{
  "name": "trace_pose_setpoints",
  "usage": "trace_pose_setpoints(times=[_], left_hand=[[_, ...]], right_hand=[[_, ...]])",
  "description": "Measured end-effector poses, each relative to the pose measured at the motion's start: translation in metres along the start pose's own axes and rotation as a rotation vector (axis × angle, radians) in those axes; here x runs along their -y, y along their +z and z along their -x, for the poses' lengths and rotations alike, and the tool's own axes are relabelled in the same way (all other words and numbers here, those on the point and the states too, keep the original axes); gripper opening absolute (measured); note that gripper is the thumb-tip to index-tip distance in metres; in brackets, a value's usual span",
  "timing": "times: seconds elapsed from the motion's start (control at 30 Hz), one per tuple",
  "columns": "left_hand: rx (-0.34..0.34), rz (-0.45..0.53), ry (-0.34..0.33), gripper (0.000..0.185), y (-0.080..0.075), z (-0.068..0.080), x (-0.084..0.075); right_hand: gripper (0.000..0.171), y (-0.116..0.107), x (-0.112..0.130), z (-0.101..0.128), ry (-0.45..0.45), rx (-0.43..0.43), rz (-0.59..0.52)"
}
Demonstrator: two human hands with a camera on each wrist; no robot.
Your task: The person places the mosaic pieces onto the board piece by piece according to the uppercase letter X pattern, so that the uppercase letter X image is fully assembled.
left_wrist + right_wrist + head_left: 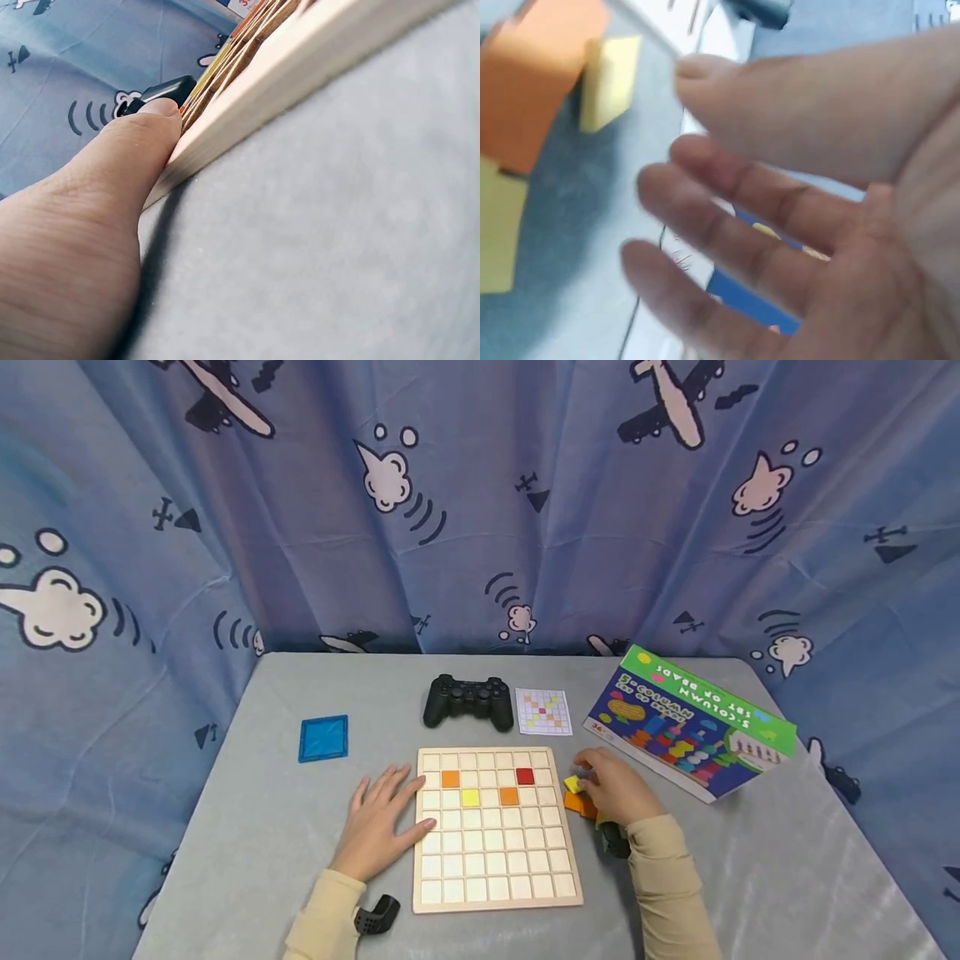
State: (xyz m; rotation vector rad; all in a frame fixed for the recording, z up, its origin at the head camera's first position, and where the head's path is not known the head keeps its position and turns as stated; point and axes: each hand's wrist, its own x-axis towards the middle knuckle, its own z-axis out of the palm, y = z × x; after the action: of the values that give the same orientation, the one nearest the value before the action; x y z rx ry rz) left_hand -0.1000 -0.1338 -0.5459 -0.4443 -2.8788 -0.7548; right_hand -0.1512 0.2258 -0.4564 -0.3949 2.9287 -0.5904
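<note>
I see a grey table (247, 827) backed by a blue aeroplane-print curtain (480, 502). Far right lies a colourful game box (690, 727); at the far middle sit a black game controller (468, 701) and a small pattern card (543, 711), with a blue square tile (324, 739) far left.

Centre-near is the wooden grid board (491, 860), carrying two orange tiles, one yellow and one red in its far rows. My left hand (378, 822) lies flat, fingers spread, pressing on the board's left edge; the left wrist view shows the thumb (135, 150) against the wooden rim.

My right hand (618, 789) hovers just right of the board over a small heap of loose tiles (577, 795), yellow and orange. In the right wrist view its fingers (727, 225) are relaxed and parted, gripping nothing, with the tiles just beyond the fingertips.

I judge this as the picking step: a tile is being chosen from the heap. The next move calls for pinching one tile cleanly, matching its colour to the card, and seating it in the right cell while the board is steadied.
</note>
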Motion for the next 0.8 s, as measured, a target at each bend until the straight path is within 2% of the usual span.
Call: trace_pose_setpoints(times=[0.13,0.3,0.4,0.53,0.63,0.8], left_hand=[[-0.001,-0.010,0.000,0.069,0.000,0.000,-0.002],[0.045,-0.006,-0.056,0.069,-0.009,-0.001,-0.015],[0.009,0.023,-0.075,0.063,-0.013,-0.010,-0.024],[-0.047,0.069,-0.006,0.062,-0.012,-0.024,-0.028],[-0.029,0.111,0.039,0.070,-0.005,-0.026,-0.023],[-0.006,0.137,0.058,0.077,0.007,-0.023,-0.013]], right_hand=[[0.026,0.003,-0.008,-0.003,0.043,0.043,0.023],[0.028,0.008,-0.011,-0.006,0.083,0.088,0.014],[0.026,0.010,-0.011,-0.008,0.089,0.092,0.004],[0.019,0.013,-0.013,-0.009,0.061,0.069,-0.008],[0.016,0.015,-0.014,-0.009,0.057,0.068,-0.015],[0.012,0.016,-0.017,-0.011,0.077,0.072,-0.023]])
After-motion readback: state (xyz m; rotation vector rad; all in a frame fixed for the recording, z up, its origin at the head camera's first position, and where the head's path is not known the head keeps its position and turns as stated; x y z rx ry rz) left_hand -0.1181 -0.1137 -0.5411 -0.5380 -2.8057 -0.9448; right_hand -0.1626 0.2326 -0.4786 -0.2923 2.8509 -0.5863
